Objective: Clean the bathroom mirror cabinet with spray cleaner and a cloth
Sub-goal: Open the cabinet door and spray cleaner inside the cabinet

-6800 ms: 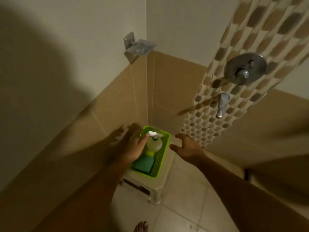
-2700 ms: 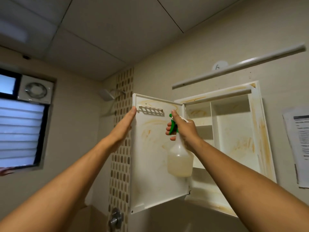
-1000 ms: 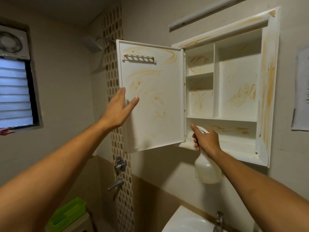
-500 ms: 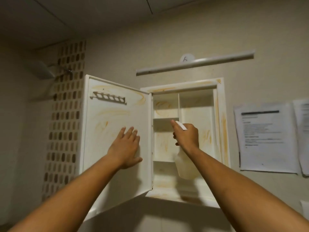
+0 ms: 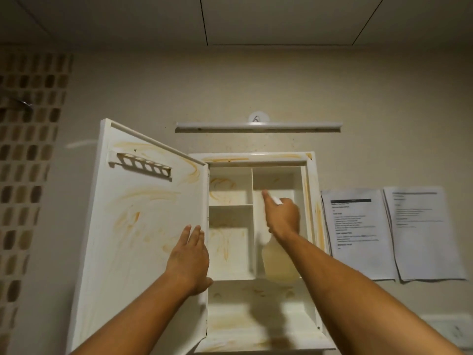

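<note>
Translucent bottle (image 5: 277,263): trigger hidden by right hand (image 5: 284,217).

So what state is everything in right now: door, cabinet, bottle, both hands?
Cabinet door: open, inner face smeared orange-brown.
Cabinet: shelves exposed and stained.
Spray bottle: upright, held in front of the shelves.
Left hand: flat against the door.
Right hand: gripping the bottle's top.

White cabinet (image 5: 311,226) streaked orange-brown; brown-and-beige checked tiles (image 5: 28,160).
</note>
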The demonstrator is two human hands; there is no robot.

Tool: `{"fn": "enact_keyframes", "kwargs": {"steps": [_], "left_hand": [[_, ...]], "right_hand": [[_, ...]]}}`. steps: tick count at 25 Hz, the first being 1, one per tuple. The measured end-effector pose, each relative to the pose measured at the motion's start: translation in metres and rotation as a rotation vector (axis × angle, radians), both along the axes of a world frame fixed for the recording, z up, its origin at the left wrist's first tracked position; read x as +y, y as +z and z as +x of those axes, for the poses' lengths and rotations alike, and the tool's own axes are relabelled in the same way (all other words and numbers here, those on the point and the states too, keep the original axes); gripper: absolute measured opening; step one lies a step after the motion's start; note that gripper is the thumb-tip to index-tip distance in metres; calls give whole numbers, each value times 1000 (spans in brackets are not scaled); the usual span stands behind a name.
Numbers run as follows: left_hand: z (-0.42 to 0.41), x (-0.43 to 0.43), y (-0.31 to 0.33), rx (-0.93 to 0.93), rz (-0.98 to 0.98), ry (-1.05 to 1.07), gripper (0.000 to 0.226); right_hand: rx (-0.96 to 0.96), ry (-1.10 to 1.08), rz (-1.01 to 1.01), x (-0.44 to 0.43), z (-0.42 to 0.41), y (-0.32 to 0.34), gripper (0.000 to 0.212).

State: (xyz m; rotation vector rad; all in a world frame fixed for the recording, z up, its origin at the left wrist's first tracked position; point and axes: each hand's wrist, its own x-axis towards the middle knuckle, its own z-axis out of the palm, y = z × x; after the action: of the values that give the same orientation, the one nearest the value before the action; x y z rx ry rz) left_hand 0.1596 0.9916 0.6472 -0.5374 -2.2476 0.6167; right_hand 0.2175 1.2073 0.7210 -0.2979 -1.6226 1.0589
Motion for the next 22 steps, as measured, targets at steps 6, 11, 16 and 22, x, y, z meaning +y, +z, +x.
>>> {"fn": "enact_keyframes", "kwargs": {"steps": [6,11,16,22], "left_hand": [[-5,2,1,-7,-18,-26,90],[-6,1,-9,-38,-32,-32,87],[-4,4,-25,-62,-46,-43,84],[-1,0,-40,-85,-62,-79,80]], "right_hand": [[21,-133,-108,41,37,-37,53],[-62,121,-84,-15,24,-91,45],[-156,265,-11,-62,-2,-128,47],[-118,60,-82,-4,31,-152,50]]}}
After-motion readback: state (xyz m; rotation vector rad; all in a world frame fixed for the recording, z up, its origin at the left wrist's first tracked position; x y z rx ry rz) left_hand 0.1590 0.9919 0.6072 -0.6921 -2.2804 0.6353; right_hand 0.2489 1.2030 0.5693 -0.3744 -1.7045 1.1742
